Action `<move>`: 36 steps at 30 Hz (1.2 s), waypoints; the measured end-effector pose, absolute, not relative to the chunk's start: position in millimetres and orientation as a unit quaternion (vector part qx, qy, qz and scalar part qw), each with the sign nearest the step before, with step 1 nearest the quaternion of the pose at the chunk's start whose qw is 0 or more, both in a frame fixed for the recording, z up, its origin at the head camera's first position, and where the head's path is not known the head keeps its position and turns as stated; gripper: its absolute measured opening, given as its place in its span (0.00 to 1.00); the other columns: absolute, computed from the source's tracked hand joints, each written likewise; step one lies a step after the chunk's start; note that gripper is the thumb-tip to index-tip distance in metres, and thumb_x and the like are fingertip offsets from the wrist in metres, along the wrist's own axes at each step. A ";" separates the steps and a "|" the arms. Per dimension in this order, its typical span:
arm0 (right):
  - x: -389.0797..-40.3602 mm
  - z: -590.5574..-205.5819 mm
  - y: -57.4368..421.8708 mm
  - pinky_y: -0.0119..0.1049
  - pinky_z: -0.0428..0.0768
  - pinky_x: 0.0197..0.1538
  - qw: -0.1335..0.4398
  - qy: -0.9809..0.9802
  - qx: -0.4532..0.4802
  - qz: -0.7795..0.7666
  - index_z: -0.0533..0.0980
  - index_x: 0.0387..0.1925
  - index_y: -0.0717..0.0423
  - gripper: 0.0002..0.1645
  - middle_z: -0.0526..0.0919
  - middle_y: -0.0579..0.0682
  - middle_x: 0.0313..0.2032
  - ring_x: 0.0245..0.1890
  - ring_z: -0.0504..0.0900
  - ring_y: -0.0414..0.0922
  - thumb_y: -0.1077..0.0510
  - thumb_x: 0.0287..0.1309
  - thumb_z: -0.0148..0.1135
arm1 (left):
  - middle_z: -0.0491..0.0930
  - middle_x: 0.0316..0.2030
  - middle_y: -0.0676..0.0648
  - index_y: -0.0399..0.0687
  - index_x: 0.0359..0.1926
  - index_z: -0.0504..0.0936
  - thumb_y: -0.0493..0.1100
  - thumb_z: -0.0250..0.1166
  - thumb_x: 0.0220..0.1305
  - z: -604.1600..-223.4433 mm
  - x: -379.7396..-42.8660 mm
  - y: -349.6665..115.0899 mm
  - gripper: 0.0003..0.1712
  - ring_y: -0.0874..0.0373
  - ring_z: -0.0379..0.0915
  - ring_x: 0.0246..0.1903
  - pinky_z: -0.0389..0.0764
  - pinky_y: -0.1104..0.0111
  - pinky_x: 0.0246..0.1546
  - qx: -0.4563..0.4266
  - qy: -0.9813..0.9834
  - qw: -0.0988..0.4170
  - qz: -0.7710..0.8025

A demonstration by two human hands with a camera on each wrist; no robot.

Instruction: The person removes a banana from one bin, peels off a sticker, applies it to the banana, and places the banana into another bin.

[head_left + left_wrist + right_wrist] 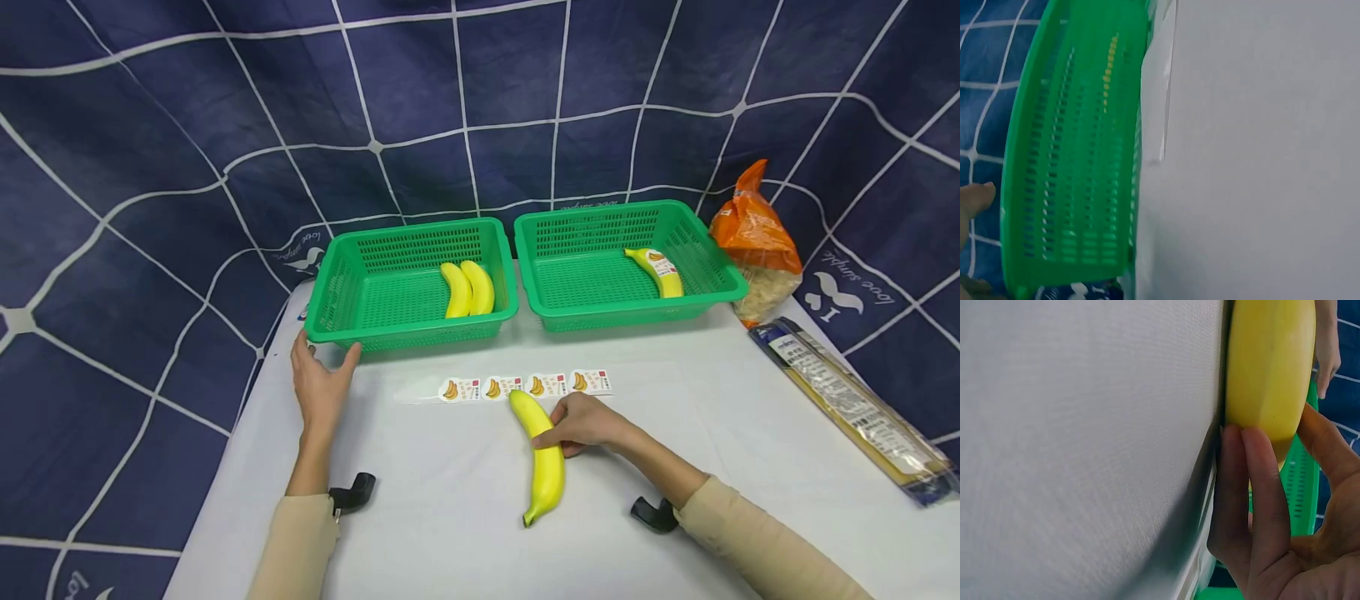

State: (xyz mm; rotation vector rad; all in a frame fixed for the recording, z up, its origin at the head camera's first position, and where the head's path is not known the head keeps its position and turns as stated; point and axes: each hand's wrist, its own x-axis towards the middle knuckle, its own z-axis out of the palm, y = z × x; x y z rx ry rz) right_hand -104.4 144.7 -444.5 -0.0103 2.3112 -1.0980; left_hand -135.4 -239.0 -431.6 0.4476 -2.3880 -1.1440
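A yellow banana (546,467) lies lengthwise on the white table, its stem pointing toward me. My right hand (588,423) grips it from the right side, thumb over the top. In the right wrist view, the fingertips (1259,447) press against the banana's (1269,362) side close to the cloth. My left hand (321,385) is at the front left corner of the left green basket (405,336), thumb and fingers spread. Whether it touches the rim I cannot tell. Two bananas (468,290) lie in that basket. The banana's far tip reaches a strip of banana stickers (517,388).
The right green basket (637,315) holds a banana (658,271) with a sticker on it. Beside it stands an orange-topped bag (757,242); a long flat package (855,408) lies at the right edge. A dark blue checked curtain (510,83) encloses the table.
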 end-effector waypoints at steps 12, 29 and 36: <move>-103.5 -442.6 146.0 0.29 0.81 0.24 0.282 0.868 -0.003 -0.409 0.77 0.34 0.60 0.26 0.83 0.51 0.26 0.18 0.81 0.40 0.50 0.37 0.81 | 0.48 0.76 0.36 0.35 0.75 0.51 0.56 0.69 0.58 -439.8 -94.5 -187.1 0.55 0.37 0.46 0.74 0.56 0.44 0.71 -0.049 -0.964 0.057 -0.254; -101.0 -444.0 141.4 0.30 0.81 0.25 0.287 0.876 0.002 -0.389 0.76 0.37 0.59 0.29 0.83 0.50 0.26 0.18 0.82 0.41 0.47 0.38 0.81 | 0.54 0.74 0.36 0.32 0.71 0.59 0.61 0.66 0.60 -467.0 -94.9 -171.3 0.51 0.42 0.50 0.74 0.54 0.50 0.74 -0.134 -0.970 -0.082 -0.184; -100.5 -442.9 140.5 0.31 0.82 0.26 0.279 0.876 -0.006 -0.394 0.76 0.37 0.60 0.29 0.83 0.50 0.25 0.18 0.81 0.41 0.48 0.38 0.80 | 0.53 0.74 0.36 0.31 0.71 0.58 0.61 0.65 0.61 -468.1 -95.7 -170.1 0.50 0.42 0.48 0.75 0.54 0.50 0.74 -0.125 -0.971 -0.085 -0.184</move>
